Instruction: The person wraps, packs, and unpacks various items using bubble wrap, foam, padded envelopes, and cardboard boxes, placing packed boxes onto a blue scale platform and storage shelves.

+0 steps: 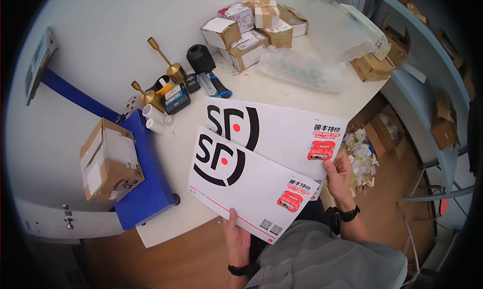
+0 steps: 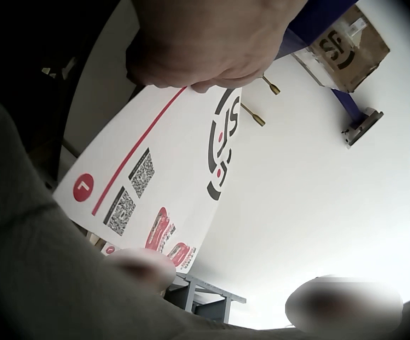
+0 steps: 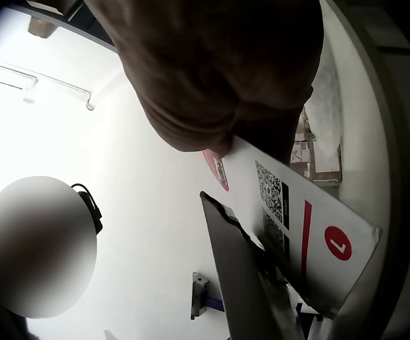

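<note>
Left hand (image 1: 238, 238) grips the lower edge of the nearer envelope (image 1: 254, 191); right hand (image 1: 340, 177) pinches the right end of the farther envelope (image 1: 287, 125). The hands are apart; the 2 envelopes are held in front of the body by the table (image 1: 166, 218) edge, the nearer overlapping the farther. The right wrist view shows the farther envelope's QR codes (image 3: 270, 191) and red disc (image 3: 338, 243), largely covered in the head view. Both faces bear the SF logo with 1 red dot and read 顺丰特快 above a red graphic; smaller print is illegible. The left wrist view shows an SF mark plainly on the carton (image 1: 113, 160), which sits on a blue platform (image 1: 151, 183). Only the head view shows 2 brass pieces (image 1: 176, 73) whole, standing left of the piled boxes (image 1: 246, 47).
</note>
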Available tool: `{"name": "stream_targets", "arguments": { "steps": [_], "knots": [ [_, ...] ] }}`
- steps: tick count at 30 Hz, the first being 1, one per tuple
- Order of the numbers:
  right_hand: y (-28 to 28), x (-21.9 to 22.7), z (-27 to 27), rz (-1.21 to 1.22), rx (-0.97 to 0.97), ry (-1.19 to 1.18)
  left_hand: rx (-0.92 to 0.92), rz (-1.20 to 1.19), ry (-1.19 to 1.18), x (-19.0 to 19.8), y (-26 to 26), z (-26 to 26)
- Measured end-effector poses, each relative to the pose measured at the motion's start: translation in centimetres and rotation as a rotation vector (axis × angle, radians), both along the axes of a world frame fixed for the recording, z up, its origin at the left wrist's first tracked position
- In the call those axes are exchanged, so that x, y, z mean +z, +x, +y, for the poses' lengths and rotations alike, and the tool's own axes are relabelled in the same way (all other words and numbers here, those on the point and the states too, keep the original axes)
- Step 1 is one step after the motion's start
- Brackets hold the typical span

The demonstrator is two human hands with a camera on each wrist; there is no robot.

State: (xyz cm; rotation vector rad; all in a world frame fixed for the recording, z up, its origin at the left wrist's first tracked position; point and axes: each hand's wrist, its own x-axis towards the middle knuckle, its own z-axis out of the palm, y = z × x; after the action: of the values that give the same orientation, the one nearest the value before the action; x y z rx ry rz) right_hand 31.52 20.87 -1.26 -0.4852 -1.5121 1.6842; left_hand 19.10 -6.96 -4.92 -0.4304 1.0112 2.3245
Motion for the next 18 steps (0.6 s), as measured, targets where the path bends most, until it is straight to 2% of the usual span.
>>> {"name": "stream_targets", "arguments": {
  "steps": [3,4,6,7,9,10,12,13,14,16,18],
  "knots": [
    [0.5,0.8,0.8,0.027,-0.246,0.114,0.022,0.011,-0.035,0.0,-0.1,-0.4],
    [0.8,1.2,1.1,0.029,-0.236,0.112,0.032,0.007,-0.043,0.2,0.0,-0.5],
    [1.4,2.0,1.8,0.038,-0.527,0.427,0.05,0.003,-0.05,0.3,0.2,-0.7],
    [1.4,2.4,1.9,0.041,-0.52,0.428,0.069,-0.008,-0.071,0.3,0.2,-0.7],
    [1.2,4.0,1.8,0.265,-0.616,0.469,0.095,-0.022,-0.089,0.2,0.5,-0.5],
    [1.2,4.9,1.7,0.266,-0.607,0.47,0.089,-0.033,-0.096,0.2,0.7,-0.4],
    [0.7,6.5,0.7,0.292,-0.544,0.287,0.087,-0.047,-0.106,0.3,1.1,-0.4],
    [0.0,7.0,-0.2,0.277,-0.479,0.165,0.034,-0.047,-0.075,0.3,1.2,-0.5],
    [-0.9,6.8,-1.1,0.277,-0.476,0.163,-0.02,-0.047,-0.043,0.4,1.2,-0.5],
    [-2.5,5.3,-2.6,0.225,-0.223,-0.189,-0.02,0.011,0.047,1.5,1.2,0.1],
    [-3.3,2.4,-4.6,0.111,-0.029,-0.396,-0.021,0.068,0.134,1.5,1.3,0.0]
  ]
}}
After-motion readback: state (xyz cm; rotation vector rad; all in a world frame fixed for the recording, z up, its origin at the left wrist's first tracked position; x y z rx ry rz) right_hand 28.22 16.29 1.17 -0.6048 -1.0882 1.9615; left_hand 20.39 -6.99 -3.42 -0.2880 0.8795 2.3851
